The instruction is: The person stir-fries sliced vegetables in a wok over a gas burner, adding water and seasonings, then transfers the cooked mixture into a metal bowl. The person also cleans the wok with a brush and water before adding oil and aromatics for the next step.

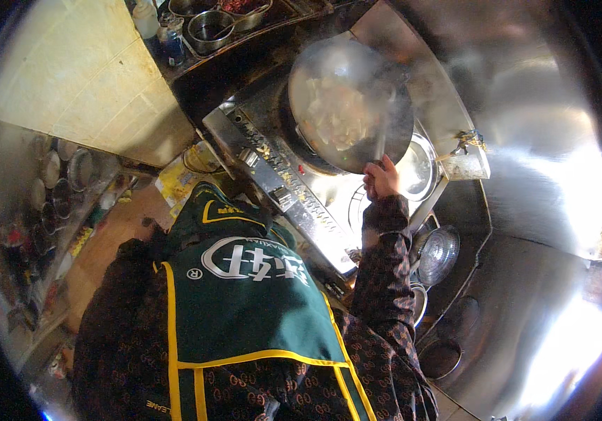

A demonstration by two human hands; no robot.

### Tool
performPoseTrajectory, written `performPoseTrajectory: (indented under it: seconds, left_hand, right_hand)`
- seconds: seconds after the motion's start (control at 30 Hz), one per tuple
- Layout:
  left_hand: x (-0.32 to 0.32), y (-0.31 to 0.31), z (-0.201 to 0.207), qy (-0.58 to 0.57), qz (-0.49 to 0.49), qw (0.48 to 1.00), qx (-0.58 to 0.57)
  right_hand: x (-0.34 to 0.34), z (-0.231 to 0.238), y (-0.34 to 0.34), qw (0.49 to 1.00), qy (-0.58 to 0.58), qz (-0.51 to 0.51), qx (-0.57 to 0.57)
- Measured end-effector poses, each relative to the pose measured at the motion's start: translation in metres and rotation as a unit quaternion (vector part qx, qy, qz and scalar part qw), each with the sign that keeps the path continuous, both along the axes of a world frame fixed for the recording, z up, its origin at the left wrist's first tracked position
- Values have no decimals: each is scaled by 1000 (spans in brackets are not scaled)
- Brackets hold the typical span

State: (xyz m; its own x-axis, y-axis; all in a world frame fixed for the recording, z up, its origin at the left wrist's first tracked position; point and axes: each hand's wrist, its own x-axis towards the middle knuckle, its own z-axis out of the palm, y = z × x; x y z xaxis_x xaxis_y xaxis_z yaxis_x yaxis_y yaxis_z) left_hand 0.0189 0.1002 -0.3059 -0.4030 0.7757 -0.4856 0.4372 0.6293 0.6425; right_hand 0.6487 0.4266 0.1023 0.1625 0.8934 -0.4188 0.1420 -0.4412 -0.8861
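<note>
A large dark wok [399, 116] sits over the stove, with steam rising from it. Pale sliced food with a few orange bits [339, 119] lies inside, blurred by the steam. At the wok's near right rim, my right hand [383, 179] is closed around the end of a long-handled cooking utensil [383, 137]. Its pale shaft runs into the wok, and steam hides the head, so its exact kind does not show. My left arm [115, 288] hangs at the left in a dark sleeve; no left hand can be seen.
The metal stove front [283, 196] carries knobs and scattered food scraps. Right of the wok is a round metal pan [423, 168]; a metal strainer [439, 254] stands lower right. Pots [210, 31] and bottles [171, 41] line the far left. A shiny metal wall [525, 161] curves along the right.
</note>
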Motion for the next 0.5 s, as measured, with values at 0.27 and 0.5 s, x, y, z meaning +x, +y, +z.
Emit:
performPoseTrajectory:
  seconds: [0.27,0.5]
  left_hand:
    - [-9,-30,-35,-43,52,998,-4]
    - [-12,4,-15,-11,-2,992,-128]
  right_hand:
    - [-15,-9,-96,925,-317,210,11]
    - [70,77,-167,876,-407,258,18]
